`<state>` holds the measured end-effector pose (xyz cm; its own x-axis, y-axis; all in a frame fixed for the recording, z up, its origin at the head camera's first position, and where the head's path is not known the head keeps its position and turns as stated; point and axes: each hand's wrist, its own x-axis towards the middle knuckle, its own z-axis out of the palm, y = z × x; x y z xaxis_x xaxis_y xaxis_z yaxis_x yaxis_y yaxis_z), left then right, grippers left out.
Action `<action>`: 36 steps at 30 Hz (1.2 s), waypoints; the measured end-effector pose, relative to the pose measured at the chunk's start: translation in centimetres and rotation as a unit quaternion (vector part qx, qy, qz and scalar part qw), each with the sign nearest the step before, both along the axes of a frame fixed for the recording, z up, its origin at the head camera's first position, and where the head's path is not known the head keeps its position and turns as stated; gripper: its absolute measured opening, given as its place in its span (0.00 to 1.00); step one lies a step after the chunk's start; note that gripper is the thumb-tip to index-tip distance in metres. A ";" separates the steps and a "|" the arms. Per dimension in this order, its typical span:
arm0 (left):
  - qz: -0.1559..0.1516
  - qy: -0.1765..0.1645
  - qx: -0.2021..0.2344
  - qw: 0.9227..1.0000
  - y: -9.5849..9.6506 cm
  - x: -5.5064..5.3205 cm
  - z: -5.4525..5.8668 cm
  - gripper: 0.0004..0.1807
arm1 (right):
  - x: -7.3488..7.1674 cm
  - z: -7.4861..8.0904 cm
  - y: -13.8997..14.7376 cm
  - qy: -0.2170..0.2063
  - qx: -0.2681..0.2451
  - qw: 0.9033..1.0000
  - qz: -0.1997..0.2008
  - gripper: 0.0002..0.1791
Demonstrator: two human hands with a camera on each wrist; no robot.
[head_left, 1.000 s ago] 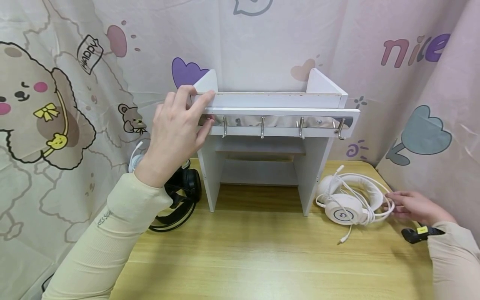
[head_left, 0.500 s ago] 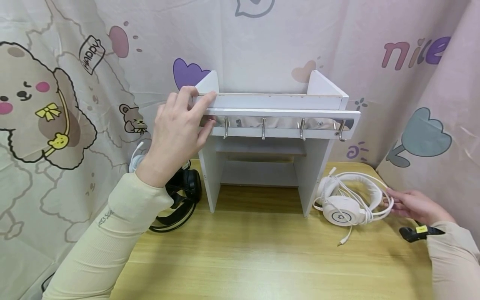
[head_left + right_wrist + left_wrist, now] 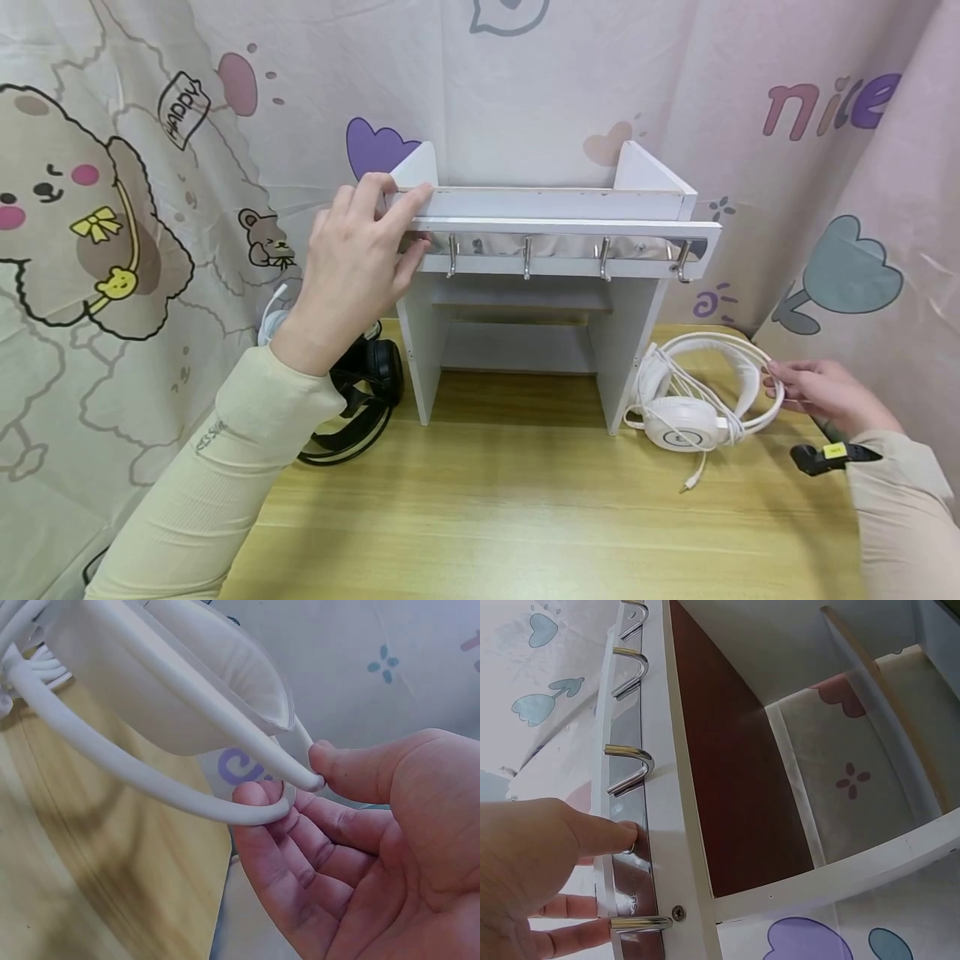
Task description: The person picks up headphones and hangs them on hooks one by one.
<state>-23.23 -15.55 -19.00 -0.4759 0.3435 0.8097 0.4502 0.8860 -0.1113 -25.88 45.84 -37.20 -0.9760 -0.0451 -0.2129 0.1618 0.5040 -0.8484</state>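
We see the left hand (image 3: 352, 246) gripping the left end of the shelf's (image 3: 555, 204) hook rail (image 3: 566, 265), presumably to steady the unit. Our right hand (image 3: 828, 393) pinches the twin bars of the white headset's (image 3: 678, 417) band, likely because they give a slim, easy hold. That headset is just right of the shelf, band tilted up; we cannot tell whether its cups bear on the table (image 3: 525, 517). Its cable (image 3: 693, 479) trails in front, perhaps because it is only loosely bundled. The black headset (image 3: 382, 367) lies left of the shelf.

Shiny metal hooks (image 3: 527, 257), smooth plastic headphones (image 3: 681, 423)
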 end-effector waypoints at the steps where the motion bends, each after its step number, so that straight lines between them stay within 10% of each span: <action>1: -0.001 -0.003 0.000 1.000 0.0 0.0 0.0 0.28 | 0.1 0.1 -0.1 0.005 0.010 1.000 0.003 0.29; 36: 0.028 -0.090 0.016 0.995 0.6 1.1 3.1 0.17 | 1.2 4.6 -4.2 0.167 0.148 0.975 0.014 0.25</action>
<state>-22.15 -14.94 -15.88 -0.6318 0.2871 0.7200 0.4097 0.9122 -0.0043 -24.71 41.65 -32.59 -0.9924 -0.0566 0.1092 -0.1154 0.7356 -0.6675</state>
